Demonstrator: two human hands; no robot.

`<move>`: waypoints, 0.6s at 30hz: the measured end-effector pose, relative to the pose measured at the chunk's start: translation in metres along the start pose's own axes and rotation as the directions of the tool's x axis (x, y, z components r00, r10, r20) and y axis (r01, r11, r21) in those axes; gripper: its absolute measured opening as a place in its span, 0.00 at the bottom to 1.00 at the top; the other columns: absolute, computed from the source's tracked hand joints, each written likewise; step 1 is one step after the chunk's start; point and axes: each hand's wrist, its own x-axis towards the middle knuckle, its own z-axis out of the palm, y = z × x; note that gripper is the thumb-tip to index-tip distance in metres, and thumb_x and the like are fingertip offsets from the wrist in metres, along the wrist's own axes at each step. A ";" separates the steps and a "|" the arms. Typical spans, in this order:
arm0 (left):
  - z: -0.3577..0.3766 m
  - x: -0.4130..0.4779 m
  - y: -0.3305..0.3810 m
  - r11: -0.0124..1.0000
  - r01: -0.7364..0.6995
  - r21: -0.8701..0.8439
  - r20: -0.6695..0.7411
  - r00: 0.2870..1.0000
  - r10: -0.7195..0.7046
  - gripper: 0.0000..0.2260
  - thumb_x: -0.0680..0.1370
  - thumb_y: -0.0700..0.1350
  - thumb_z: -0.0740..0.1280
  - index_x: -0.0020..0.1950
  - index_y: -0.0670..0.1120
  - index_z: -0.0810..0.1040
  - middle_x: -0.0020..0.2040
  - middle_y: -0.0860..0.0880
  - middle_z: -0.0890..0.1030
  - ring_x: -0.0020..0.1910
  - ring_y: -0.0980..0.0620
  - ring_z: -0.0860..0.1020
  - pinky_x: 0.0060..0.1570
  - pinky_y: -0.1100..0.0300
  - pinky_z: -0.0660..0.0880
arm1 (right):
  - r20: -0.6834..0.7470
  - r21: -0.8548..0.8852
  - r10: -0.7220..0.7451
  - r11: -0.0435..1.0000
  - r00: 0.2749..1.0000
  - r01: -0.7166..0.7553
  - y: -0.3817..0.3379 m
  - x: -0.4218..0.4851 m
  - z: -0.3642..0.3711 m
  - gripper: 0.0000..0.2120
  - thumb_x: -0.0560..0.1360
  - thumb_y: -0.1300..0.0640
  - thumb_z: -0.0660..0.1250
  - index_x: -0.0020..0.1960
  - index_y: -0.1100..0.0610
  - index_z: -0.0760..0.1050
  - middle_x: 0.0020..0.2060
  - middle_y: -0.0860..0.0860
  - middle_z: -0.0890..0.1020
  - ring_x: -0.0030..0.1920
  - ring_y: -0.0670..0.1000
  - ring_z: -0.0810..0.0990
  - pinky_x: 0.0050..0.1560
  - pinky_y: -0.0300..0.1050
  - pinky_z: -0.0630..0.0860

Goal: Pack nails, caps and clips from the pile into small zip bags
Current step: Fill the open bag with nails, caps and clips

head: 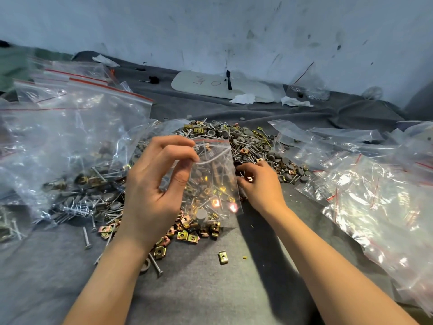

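Forearms reach up from the bottom edge over the grey cloth (pixel 210 296). At centre frame the left hand (pixel 152 184) pinches one lip of the small zip bag (pixel 210 184), already part filled. The right hand (pixel 260 184) curls round what look like clips (pixel 248 178) at the near edge of the pile (pixel 246 141). Best to keep the mouth pulled wide and feed nails (pixel 155 265) in lengthwise. Large bags (pixel 70 127) at left and right crowd the pile.
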 end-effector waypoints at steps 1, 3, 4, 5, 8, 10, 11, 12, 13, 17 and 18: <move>0.000 0.000 0.000 1.000 -0.002 0.002 0.000 1.000 0.002 0.06 0.79 0.44 0.60 0.52 0.50 0.76 0.54 0.53 0.77 0.57 0.55 0.76 0.55 0.59 0.75 | 0.009 0.020 0.014 1.000 1.000 -0.014 0.000 0.001 -0.001 0.13 0.77 0.50 0.66 0.61 0.50 0.78 0.53 0.53 0.73 0.54 0.53 0.73 0.50 0.44 0.68; 0.001 0.000 0.000 1.000 -0.006 0.004 0.002 1.000 0.006 0.06 0.79 0.44 0.61 0.51 0.51 0.76 0.54 0.53 0.77 0.57 0.54 0.76 0.55 0.58 0.75 | 0.034 0.037 0.033 0.999 0.999 -0.035 0.001 0.001 -0.001 0.15 0.78 0.50 0.65 0.63 0.51 0.77 0.54 0.54 0.74 0.57 0.55 0.72 0.53 0.46 0.68; 0.001 0.000 0.000 1.000 -0.009 0.005 0.003 1.000 0.009 0.06 0.79 0.44 0.61 0.51 0.50 0.76 0.54 0.53 0.77 0.57 0.54 0.76 0.55 0.58 0.75 | 0.045 0.040 0.037 0.998 0.998 -0.039 0.000 0.000 -0.001 0.15 0.78 0.50 0.64 0.63 0.51 0.77 0.55 0.54 0.74 0.57 0.55 0.72 0.54 0.46 0.69; 0.001 0.000 0.000 1.000 -0.010 0.006 0.003 1.000 0.010 0.06 0.79 0.44 0.61 0.51 0.50 0.76 0.54 0.52 0.77 0.57 0.54 0.76 0.55 0.58 0.75 | 0.050 0.046 0.038 0.998 0.998 -0.041 0.000 0.000 -0.001 0.15 0.78 0.50 0.65 0.63 0.51 0.77 0.54 0.54 0.74 0.57 0.54 0.72 0.54 0.47 0.69; 0.001 0.000 0.000 1.000 -0.007 0.007 0.003 1.000 0.007 0.05 0.79 0.44 0.61 0.51 0.50 0.76 0.54 0.51 0.77 0.57 0.54 0.76 0.55 0.59 0.75 | 0.021 0.117 0.036 0.992 0.999 -0.038 -0.001 0.000 -0.002 0.09 0.76 0.52 0.68 0.55 0.51 0.80 0.49 0.53 0.76 0.51 0.52 0.74 0.47 0.44 0.67; 0.001 0.000 0.001 1.000 -0.006 0.008 0.001 1.000 0.006 0.05 0.79 0.44 0.61 0.51 0.50 0.76 0.54 0.50 0.77 0.56 0.54 0.76 0.55 0.60 0.74 | -0.009 0.161 0.043 0.986 0.999 -0.041 -0.001 0.000 -0.003 0.05 0.75 0.55 0.69 0.49 0.52 0.81 0.46 0.52 0.76 0.49 0.52 0.74 0.45 0.43 0.66; 0.001 0.000 0.001 1.000 -0.006 0.009 0.001 1.000 0.006 0.05 0.79 0.44 0.61 0.51 0.50 0.76 0.54 0.50 0.77 0.56 0.54 0.76 0.55 0.60 0.74 | -0.016 0.167 0.045 0.985 0.999 -0.041 -0.001 0.000 -0.003 0.04 0.75 0.56 0.69 0.48 0.53 0.81 0.46 0.52 0.76 0.48 0.51 0.74 0.45 0.43 0.66; 0.001 0.000 0.001 1.000 -0.006 0.011 0.001 1.000 0.006 0.06 0.79 0.43 0.61 0.51 0.50 0.76 0.54 0.50 0.77 0.56 0.54 0.76 0.55 0.60 0.74 | -0.014 0.165 0.043 0.986 0.999 -0.040 -0.001 0.000 -0.003 0.04 0.75 0.56 0.69 0.49 0.53 0.82 0.46 0.52 0.76 0.49 0.51 0.74 0.46 0.43 0.66; 0.001 0.000 0.001 1.000 -0.006 0.012 0.001 1.000 0.006 0.06 0.79 0.43 0.61 0.51 0.50 0.76 0.54 0.50 0.77 0.56 0.54 0.76 0.55 0.60 0.74 | -0.007 0.159 0.038 0.987 0.999 -0.036 -0.002 0.000 -0.003 0.06 0.75 0.56 0.69 0.50 0.53 0.82 0.46 0.52 0.76 0.49 0.50 0.74 0.47 0.42 0.66; 0.002 0.000 0.000 1.000 -0.006 0.013 0.003 1.000 0.006 0.06 0.79 0.44 0.61 0.51 0.50 0.76 0.54 0.50 0.77 0.57 0.54 0.76 0.55 0.57 0.74 | 0.017 0.154 0.036 0.987 0.999 -0.038 -0.003 0.000 -0.003 0.09 0.74 0.54 0.70 0.54 0.52 0.81 0.49 0.52 0.76 0.50 0.51 0.75 0.52 0.46 0.71; 0.002 0.000 0.000 1.000 -0.006 0.012 0.005 1.000 0.006 0.05 0.79 0.44 0.61 0.51 0.50 0.76 0.54 0.50 0.77 0.57 0.53 0.76 0.55 0.56 0.75 | 0.015 0.157 0.039 0.987 0.999 -0.041 -0.003 0.000 -0.003 0.09 0.74 0.55 0.70 0.54 0.52 0.81 0.49 0.52 0.76 0.49 0.51 0.75 0.51 0.45 0.71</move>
